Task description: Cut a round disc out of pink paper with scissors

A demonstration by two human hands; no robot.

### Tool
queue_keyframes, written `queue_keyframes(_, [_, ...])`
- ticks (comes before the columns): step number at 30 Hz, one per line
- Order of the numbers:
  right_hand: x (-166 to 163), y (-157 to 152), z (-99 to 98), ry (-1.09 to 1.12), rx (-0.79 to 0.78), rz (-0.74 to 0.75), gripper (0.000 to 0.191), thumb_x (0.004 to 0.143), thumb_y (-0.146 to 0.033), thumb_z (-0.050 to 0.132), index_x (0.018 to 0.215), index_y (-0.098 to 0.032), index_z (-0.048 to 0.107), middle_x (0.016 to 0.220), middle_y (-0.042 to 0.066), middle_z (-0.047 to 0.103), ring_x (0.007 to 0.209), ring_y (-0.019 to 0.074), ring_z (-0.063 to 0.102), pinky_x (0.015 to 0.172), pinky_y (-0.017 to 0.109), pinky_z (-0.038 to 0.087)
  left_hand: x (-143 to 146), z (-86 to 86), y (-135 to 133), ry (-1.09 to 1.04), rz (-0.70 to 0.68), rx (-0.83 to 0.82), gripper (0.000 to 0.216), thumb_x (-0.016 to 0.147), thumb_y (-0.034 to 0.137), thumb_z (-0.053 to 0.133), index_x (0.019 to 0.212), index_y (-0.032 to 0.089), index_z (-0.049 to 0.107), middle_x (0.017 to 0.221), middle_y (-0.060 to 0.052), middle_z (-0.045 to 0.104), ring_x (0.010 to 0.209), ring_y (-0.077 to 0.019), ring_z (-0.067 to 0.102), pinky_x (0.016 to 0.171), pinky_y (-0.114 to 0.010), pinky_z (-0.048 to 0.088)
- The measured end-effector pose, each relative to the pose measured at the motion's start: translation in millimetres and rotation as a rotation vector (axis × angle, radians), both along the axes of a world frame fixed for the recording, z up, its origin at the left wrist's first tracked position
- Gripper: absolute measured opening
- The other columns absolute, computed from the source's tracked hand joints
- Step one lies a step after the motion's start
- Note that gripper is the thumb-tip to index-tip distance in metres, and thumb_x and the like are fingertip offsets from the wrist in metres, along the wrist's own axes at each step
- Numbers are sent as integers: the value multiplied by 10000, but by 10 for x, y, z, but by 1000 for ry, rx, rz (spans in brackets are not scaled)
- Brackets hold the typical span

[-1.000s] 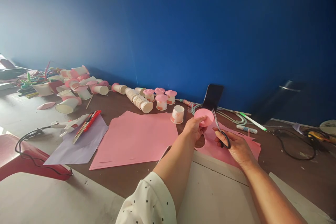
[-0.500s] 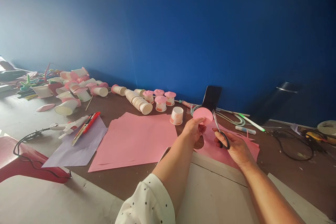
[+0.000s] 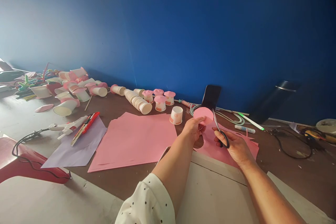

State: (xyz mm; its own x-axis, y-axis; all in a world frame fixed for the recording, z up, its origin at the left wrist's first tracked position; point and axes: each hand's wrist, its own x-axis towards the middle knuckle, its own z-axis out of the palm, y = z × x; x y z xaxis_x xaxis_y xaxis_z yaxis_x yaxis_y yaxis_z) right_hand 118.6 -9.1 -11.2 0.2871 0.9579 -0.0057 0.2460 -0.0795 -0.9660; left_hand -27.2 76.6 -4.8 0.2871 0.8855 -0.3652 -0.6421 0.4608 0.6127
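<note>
Pinched in my left hand (image 3: pixel 195 128) is a pink paper circle (image 3: pixel 204 113), held up above the table. My right hand (image 3: pixel 235 143) is wrapped round black-handled scissors (image 3: pixel 219 129), whose blades point up beside the circle's right edge. Under both hands lies cut pink paper (image 3: pixel 245 143). A white paper cup (image 3: pixel 176 115) with a drawn window stands left of my left hand. Behind it are several cups with pink paper roofs (image 3: pixel 160 102). A stack of pink sheets (image 3: pixel 136 140) spreads out left of my forearm.
At the left, a red utility knife (image 3: pixel 86 126) and a glue gun (image 3: pixel 67 126) lie by lilac paper (image 3: pixel 78 150). Nested cups (image 3: pixel 138 102) lie behind the sheets. A phone (image 3: pixel 211 96) leans on the blue wall (image 3: pixel 183 35). A glue stick (image 3: pixel 245 128) and cables sit rightward.
The paper circle has turned slightly and shows a little wider beside the scissors. Both hands keep their hold and hardly move; the view has shifted slightly.
</note>
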Motion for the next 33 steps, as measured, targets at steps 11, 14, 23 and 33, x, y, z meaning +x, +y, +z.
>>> queue_keyframes(11, [-39, -22, 54, -11, 9, -21, 479, 666, -611, 840, 943, -221, 839, 690, 5, 698, 635, 193, 633, 674, 324, 543, 12, -19, 14, 59, 6, 23, 278, 709, 193, 897, 792, 185, 631, 765, -18, 639, 661, -107, 571, 655, -229, 480])
queue_keyframes(14, [-42, -23, 59, -25, 22, -27, 495, 663, -633, 835, 932, -217, 841, 678, 9, 695, 623, 193, 628, 660, 327, 546, 12, -29, 15, 48, 3, 35, 264, 724, 186, 885, 784, 178, 628, 754, -16, 632, 655, -102, 561, 658, -229, 474])
queue_keyframes(23, [-27, -23, 43, -16, 2, -25, 465, 659, -609, 845, 926, -229, 845, 686, 5, 697, 629, 193, 630, 663, 327, 546, 14, -3, 16, 30, -3, 8, 202, 763, 150, 840, 802, 182, 645, 783, -18, 653, 643, -97, 564, 673, -241, 476])
queue_keyframes(33, [-56, -42, 83, 13, -42, -50, 469, 609, -613, 863, 869, -224, 838, 668, -10, 678, 621, 177, 615, 666, 309, 532, 19, -38, 21, 48, -6, 12, 229, 735, 178, 876, 787, 179, 653, 750, -16, 642, 615, -92, 546, 642, -227, 467])
